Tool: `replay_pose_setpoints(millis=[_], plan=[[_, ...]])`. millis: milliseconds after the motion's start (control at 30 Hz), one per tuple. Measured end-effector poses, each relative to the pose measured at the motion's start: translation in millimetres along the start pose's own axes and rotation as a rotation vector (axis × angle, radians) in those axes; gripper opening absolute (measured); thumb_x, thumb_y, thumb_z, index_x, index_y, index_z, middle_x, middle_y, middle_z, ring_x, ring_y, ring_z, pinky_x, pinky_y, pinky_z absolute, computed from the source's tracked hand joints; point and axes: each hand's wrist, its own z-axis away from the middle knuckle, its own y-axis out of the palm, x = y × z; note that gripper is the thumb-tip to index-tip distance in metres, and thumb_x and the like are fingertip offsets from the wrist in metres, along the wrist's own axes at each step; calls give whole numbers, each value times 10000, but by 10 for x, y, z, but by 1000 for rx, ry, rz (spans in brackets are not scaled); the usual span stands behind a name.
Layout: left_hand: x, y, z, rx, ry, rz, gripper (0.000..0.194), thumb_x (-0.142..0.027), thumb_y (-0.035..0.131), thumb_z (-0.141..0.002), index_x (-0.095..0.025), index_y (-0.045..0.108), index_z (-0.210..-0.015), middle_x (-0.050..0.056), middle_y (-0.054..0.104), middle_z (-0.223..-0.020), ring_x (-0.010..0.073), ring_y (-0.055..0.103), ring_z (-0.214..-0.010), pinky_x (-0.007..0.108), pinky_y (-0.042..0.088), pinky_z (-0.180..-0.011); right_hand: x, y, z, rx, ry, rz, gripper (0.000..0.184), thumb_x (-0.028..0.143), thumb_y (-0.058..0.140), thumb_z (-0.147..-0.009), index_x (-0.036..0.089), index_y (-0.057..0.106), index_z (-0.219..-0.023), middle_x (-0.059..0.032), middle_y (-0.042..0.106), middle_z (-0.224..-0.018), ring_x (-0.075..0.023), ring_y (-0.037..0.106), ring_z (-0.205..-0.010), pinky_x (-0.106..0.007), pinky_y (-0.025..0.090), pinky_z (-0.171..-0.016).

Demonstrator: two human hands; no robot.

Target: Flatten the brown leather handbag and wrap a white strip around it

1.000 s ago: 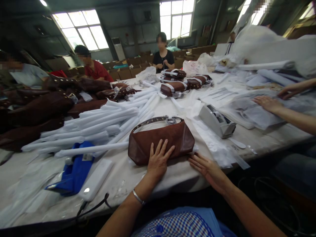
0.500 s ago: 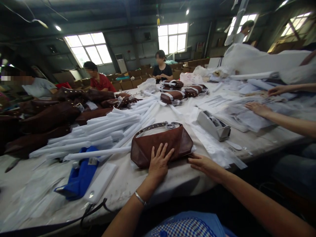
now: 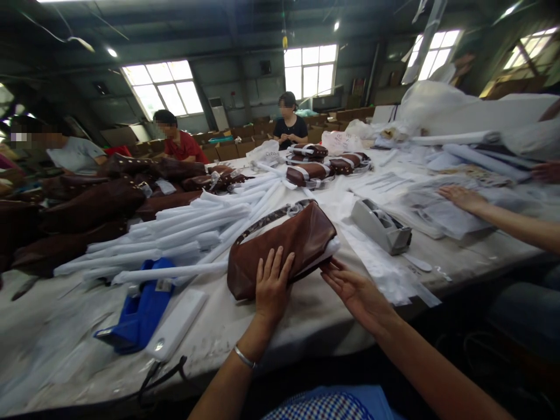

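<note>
A brown leather handbag with a patterned strap lies on the white table in front of me, its right end tilted up. My left hand rests flat on the bag's lower front, fingers stretched out. My right hand reaches under the bag's raised right end, fingers extended, touching the white paper beneath it.
White paper rolls and a blue tape dispenser lie to the left, with a pile of brown bags behind. A grey tape dispenser sits to the right. Wrapped bags lie farther back. Other people's hands work at right.
The bag's right end has lifted and the bag has turned slantwise. My right hand has slid in under that end. My left hand stays on the bag.
</note>
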Motion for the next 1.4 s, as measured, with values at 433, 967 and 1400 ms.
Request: replay_pose_setpoints(millis=[433, 967, 1400], plan=[[324, -822, -637, -695, -638, 897, 509, -377, 709, -878, -229, 557, -1341, 58, 665, -1249, 233, 613, -1185, 357, 477, -1063, -510, 344, 226, 250, 2, 336, 559, 586, 751, -848, 203, 656, -1243, -132, 681, -1201, -324, 643, -1114, -527, 511, -1014], [-394, -62, -142, -625, -1273, 1794, 365, -170, 655, -915, -236, 595, -1269, 37, 613, -1372, 171, 565, -1278, 293, 476, -1087, -636, 33, 145, -166, 313, -240, 681, 418, 877, -764, 211, 543, -1321, -78, 637, -1312, -310, 629, -1164, -455, 557, -1028], [61, -219, 477, 219, -718, 996, 223, -349, 586, -973, -190, 718, -1055, 104, 751, -1012, 249, 729, -945, 391, 605, -871, -245, -601, -295, -224, 337, 36, 297, 326, 815, -850, 174, 706, -1081, -70, 729, -1087, -193, 708, -779, -262, 658, -639]])
